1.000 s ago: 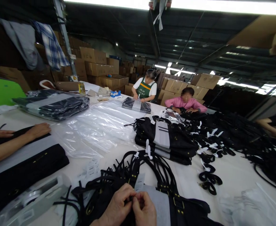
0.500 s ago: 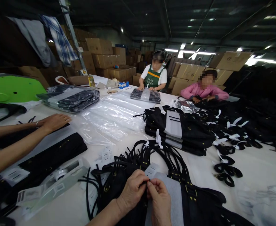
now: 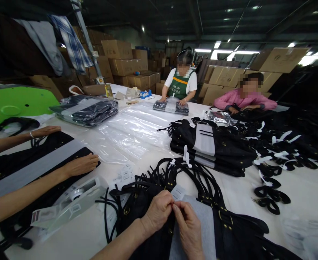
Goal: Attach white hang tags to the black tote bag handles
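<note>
In front of me lies a stack of black bags (image 3: 240, 234) with straps and gold-coloured buckles, a pale grey sheet (image 3: 206, 227) across the top one. My left hand (image 3: 157, 211) is closed in a pinch over the bag. Fingertip to fingertip with it, my right hand (image 3: 188, 224) pinches too. Whatever they hold is very small and mostly covered; a speck of red shows between the fingertips. A white printed tag (image 3: 177, 192) sits just beyond the fingers. Black strap handles (image 3: 202, 173) arch up behind it.
A label dispenser (image 3: 74, 198) stands left of the bags. At far left a co-worker's hands (image 3: 81, 164) rest on another black bag. Clear plastic sleeves (image 3: 137, 126) cover the middle; more bags (image 3: 207, 144) and coiled straps (image 3: 270, 195) lie right. Two people sit or stand across.
My hands stay pinched together at nearly the same place on the bag. The co-worker's hands at left have moved apart, one now nearer along the bag. The view has shifted slightly.
</note>
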A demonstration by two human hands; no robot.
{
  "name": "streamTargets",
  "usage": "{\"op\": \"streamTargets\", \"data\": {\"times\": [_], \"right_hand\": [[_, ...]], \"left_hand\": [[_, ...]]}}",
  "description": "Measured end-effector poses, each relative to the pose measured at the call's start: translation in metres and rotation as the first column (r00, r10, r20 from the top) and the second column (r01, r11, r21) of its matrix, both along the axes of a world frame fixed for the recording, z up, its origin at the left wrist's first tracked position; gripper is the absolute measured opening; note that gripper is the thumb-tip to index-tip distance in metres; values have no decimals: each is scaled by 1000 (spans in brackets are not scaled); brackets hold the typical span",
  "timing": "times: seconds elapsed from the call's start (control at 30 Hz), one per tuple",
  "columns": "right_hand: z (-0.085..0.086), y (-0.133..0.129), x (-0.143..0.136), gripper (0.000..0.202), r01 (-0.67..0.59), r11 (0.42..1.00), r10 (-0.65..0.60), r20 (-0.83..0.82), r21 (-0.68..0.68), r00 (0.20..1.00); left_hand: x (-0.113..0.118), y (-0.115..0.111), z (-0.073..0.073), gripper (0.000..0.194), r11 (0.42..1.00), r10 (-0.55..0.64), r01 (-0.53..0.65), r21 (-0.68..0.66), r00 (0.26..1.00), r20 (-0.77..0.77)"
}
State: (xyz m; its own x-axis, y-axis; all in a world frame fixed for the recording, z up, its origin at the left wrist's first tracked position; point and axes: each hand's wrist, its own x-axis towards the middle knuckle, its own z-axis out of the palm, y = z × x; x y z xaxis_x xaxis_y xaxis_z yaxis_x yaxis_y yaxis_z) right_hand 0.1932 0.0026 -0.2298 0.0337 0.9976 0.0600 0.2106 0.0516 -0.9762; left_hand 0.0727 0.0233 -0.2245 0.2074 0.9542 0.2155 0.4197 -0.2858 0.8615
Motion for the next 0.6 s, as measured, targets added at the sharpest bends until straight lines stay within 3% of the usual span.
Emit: {"op": "streamTargets", "data": {"times": [0.1,0.17,0.27,0.37,0.47,0.6], "right_hand": [[-4,2,-2,21,30,991,-39,75,127,996],[-3,4,-2,24,84,986,-91,44,143,995],[-1,6,-1,32,102,995,-102,-90,-9,991],[1,10,-1,37,1,979,-52,-244,-203,968],[0,13,-2,35,-72,956,-43,-377,-285,925],[-2,16,-3,33,-108,931,-93,-512,-348,854]], "left_hand": [[0,-1,2,15,998,11,-9,-63,1000,19],[-2,-2,6,14,992,25,-18,-123,998,51],[-5,-3,12,13,962,90,-58,-268,990,107],[-5,-3,14,9,907,198,-105,-409,961,192],[-2,-4,12,12,886,269,-138,-442,931,249],[0,-7,11,12,900,221,-125,-417,956,190]]}}
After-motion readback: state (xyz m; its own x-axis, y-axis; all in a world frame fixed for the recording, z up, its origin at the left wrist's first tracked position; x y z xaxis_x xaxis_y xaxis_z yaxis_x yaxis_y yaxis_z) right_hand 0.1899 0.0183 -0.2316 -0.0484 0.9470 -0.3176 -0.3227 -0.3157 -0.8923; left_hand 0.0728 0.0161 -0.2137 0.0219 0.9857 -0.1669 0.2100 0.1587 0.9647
